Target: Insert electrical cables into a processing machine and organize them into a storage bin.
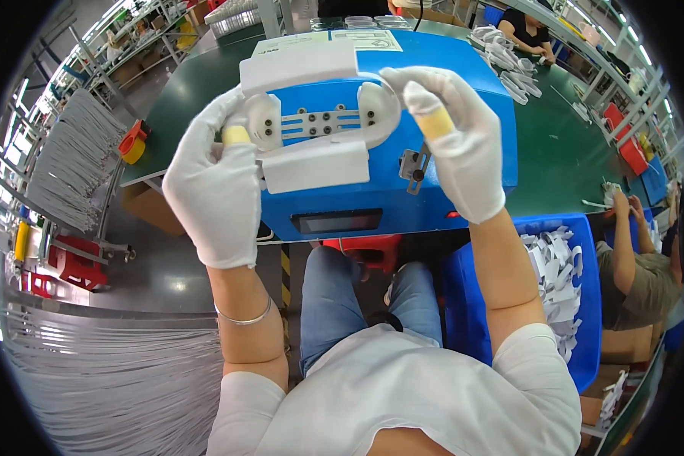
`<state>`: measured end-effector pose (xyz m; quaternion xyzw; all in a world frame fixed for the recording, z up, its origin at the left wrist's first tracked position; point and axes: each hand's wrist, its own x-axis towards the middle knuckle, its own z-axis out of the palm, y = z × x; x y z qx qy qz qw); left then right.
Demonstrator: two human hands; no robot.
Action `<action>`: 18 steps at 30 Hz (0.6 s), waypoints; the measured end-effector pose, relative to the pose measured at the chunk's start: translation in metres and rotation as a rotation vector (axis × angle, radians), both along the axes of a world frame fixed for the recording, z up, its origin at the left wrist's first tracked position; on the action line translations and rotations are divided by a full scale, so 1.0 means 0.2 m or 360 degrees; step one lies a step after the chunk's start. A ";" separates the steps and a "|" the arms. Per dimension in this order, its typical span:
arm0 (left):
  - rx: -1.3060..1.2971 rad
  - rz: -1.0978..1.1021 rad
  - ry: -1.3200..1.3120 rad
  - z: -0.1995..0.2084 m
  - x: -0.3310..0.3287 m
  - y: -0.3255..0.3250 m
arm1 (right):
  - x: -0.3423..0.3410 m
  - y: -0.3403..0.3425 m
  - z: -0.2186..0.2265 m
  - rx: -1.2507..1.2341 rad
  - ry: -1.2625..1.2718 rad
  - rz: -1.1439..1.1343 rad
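Note:
Both my hands wear white gloves with yellow tape on the thumbs. In front of me stands a blue machine [448, 99]. On its top sits a fixture [319, 123] with slotted metal bars and rounded white end blocks. A white band [394, 118] curves round the fixture's right end. At the fixture's left end, my left hand [216, 175] is closed with its fingertips on the band. My right hand [460, 137] is curled at the other end, its index fingertip touching the band. Two white flaps, an upper one [300, 67] and a lower one [317, 167], flank the fixture.
A small metal bracket [415, 169] and a dark screen [338, 221] are on the machine. At my right, a blue bin [591, 304] holds white strips. Long white strips [121, 380] lie at lower left. White bands [505, 61] lie on the green table [543, 171], with co-workers beyond.

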<state>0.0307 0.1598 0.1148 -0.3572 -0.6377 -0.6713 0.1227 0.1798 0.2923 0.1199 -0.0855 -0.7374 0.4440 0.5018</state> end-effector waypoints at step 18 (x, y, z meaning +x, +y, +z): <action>-0.0104 -0.0561 -0.0271 -0.05 -0.20 0.06 | 0.00 0.13 -0.02 -0.0188 -0.0425 0.0227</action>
